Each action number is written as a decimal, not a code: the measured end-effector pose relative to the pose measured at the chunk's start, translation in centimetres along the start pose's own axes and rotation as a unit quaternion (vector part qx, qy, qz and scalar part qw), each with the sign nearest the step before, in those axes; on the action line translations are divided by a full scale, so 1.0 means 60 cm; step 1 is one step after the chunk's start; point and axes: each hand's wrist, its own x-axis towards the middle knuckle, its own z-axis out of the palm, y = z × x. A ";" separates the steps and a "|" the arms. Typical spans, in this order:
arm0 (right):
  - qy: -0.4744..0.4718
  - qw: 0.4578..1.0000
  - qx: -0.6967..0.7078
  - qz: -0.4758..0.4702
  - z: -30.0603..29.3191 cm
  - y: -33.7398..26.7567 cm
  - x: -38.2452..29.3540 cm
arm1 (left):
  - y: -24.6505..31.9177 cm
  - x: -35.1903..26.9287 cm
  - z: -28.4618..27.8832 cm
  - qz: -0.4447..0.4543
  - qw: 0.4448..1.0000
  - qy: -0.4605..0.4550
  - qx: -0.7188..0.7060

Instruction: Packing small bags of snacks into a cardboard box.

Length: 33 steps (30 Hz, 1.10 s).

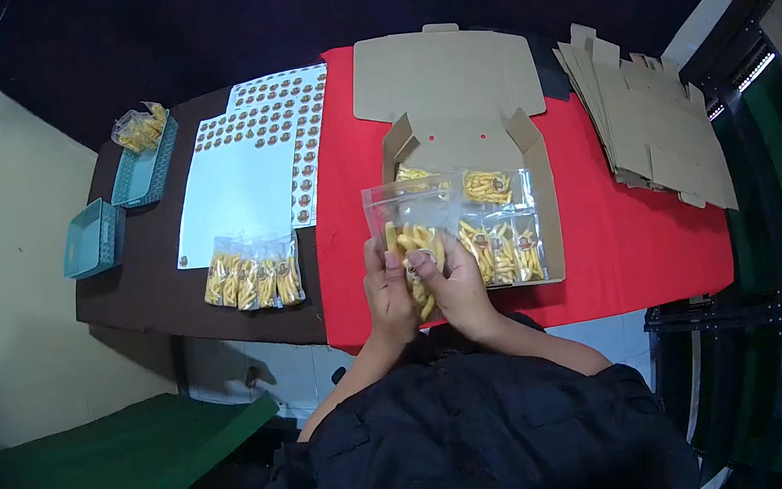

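Note:
Between my left hand and my right hand is a clear zip bag of yellow stick snacks, its sealed top pointing away from me. Both thumbs press on its front, close to a round sticker that they partly cover. Just beyond and to the right, an open cardboard box has its lid folded back. Inside it lie several smaller snack packets with round stickers, along with another packet lying crosswise behind them. The held bag and my hands hide the box's left front part.
Left of the red cloth, several filled packets lie in a row by sheets of round stickers. Two teal baskets stand farther left, the rear one holding bagged snacks. Flattened cardboard boxes are stacked at right.

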 end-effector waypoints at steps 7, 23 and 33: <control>-0.072 0.997 0.001 0.020 0.006 -0.013 -0.009 | -0.010 -0.003 -0.012 0.009 0.999 0.016 -0.051; -0.023 0.998 -0.009 -0.055 -0.070 -0.018 0.031 | 0.002 0.008 -0.010 -0.044 0.994 -0.044 -0.092; -0.012 0.981 -0.161 -0.107 -0.057 -0.046 0.010 | 0.001 0.021 -0.026 -0.001 0.997 -0.077 0.008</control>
